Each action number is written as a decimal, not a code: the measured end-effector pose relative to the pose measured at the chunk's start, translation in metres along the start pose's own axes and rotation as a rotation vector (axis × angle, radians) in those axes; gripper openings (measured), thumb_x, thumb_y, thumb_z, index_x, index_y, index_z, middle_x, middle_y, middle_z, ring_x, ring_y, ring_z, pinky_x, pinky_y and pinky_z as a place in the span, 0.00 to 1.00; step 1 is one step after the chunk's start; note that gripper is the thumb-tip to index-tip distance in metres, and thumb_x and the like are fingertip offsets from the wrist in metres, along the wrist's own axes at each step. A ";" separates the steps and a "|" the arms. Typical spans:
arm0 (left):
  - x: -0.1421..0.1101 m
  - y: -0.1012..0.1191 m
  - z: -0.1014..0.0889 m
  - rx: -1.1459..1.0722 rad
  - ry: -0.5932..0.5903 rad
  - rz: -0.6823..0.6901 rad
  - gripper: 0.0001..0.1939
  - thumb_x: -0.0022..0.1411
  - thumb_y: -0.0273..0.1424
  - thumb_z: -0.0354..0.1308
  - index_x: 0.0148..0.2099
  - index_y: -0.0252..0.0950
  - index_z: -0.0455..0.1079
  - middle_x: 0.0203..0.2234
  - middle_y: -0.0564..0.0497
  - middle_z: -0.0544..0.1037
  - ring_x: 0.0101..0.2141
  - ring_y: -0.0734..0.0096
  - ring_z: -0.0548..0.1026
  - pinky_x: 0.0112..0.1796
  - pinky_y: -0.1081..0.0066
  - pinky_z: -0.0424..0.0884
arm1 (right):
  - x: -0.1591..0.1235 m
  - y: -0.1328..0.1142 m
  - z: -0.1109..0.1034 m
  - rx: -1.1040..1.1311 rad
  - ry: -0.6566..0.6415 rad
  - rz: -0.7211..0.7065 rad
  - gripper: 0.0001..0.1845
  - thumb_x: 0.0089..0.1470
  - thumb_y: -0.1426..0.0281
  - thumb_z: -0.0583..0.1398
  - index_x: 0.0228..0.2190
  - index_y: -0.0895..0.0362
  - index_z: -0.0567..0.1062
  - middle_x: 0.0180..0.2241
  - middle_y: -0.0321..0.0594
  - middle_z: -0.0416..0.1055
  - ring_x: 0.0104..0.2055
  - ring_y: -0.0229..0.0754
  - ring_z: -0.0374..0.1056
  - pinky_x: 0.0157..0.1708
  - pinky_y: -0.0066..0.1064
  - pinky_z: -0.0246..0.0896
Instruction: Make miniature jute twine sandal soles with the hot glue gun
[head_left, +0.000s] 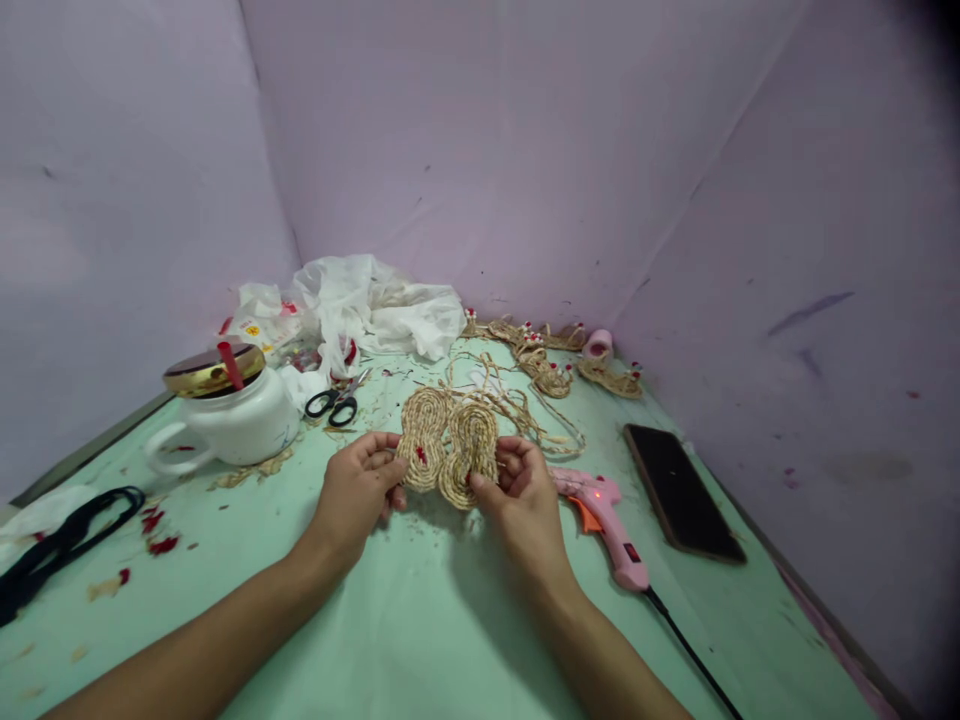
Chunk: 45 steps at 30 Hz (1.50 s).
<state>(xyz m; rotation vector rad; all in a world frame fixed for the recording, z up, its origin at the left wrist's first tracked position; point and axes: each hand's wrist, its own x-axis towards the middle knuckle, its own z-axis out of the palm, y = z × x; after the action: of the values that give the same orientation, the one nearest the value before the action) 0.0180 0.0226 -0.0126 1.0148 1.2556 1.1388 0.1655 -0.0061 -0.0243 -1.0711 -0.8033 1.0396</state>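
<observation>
If the right hand swung right, it could knock the pink glue gun just beside it; a slack pinch could let a piece twist. The left woven piece sits mid-table, its left edge between the closed thumb and fingers of the left hand. Beside it, the right woven piece is pinched at its near right edge, thumb on top; whether the pieces are joined is hard to tell.

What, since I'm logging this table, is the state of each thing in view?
Left woven piece: held by left hand
Right woven piece: held by right hand
Glue gun: lying down, indicator lit
Phone: flat, screen dark
Scissors: whether open, unclear
Mug: upright, lid on top
Plastic bag: crumpled
Dark cord: looped
</observation>
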 end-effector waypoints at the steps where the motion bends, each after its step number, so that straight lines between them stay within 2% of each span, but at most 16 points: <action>1: 0.001 0.001 -0.001 0.013 0.006 -0.013 0.15 0.41 0.32 0.60 0.33 0.33 0.64 0.12 0.59 0.68 0.10 0.80 0.63 0.10 0.82 0.52 | 0.000 -0.001 0.000 -0.001 0.008 -0.003 0.18 0.37 0.77 0.61 0.33 0.53 0.63 0.30 0.33 0.71 0.34 0.39 0.68 0.32 0.31 0.63; 7: 0.002 0.006 -0.003 0.044 0.013 -0.057 0.12 0.39 0.29 0.59 0.30 0.33 0.64 0.10 0.61 0.65 0.09 0.81 0.60 0.09 0.82 0.48 | -0.002 -0.003 -0.003 -0.096 0.092 -0.016 0.16 0.38 0.75 0.61 0.33 0.53 0.65 0.32 0.36 0.71 0.36 0.41 0.68 0.34 0.33 0.64; 18: -0.002 0.012 -0.002 0.116 0.008 -0.105 0.13 0.41 0.32 0.60 0.30 0.34 0.63 0.16 0.58 0.68 0.12 0.83 0.61 0.10 0.82 0.53 | 0.000 -0.001 -0.005 -0.178 0.106 0.119 0.17 0.36 0.72 0.64 0.32 0.54 0.66 0.32 0.39 0.71 0.35 0.42 0.68 0.33 0.33 0.66; 25: 0.005 0.011 -0.005 0.086 -0.059 -0.252 0.13 0.42 0.33 0.59 0.30 0.35 0.61 0.12 0.62 0.63 0.11 0.82 0.61 0.10 0.82 0.51 | -0.001 -0.003 -0.005 -0.147 0.141 0.184 0.19 0.35 0.70 0.65 0.32 0.55 0.66 0.31 0.39 0.71 0.34 0.42 0.69 0.31 0.32 0.66; 34: 0.016 0.010 -0.010 0.124 -0.157 -0.405 0.15 0.39 0.32 0.57 0.31 0.36 0.58 0.11 0.63 0.65 0.11 0.79 0.64 0.09 0.82 0.55 | -0.004 0.009 -0.016 -0.168 0.052 0.212 0.18 0.41 0.73 0.64 0.36 0.55 0.65 0.34 0.38 0.70 0.36 0.40 0.69 0.34 0.31 0.66; 45: 0.020 0.011 -0.014 0.133 -0.192 -0.467 0.17 0.39 0.33 0.58 0.33 0.36 0.58 0.12 0.62 0.66 0.11 0.78 0.66 0.09 0.81 0.58 | -0.006 0.007 -0.012 -0.195 0.094 0.244 0.17 0.41 0.69 0.63 0.35 0.54 0.66 0.33 0.38 0.69 0.34 0.39 0.67 0.32 0.30 0.65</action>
<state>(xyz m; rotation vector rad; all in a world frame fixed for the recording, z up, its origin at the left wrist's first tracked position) 0.0026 0.0431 -0.0063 0.8438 1.3348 0.5926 0.1721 -0.0148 -0.0349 -1.4008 -0.7201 1.1218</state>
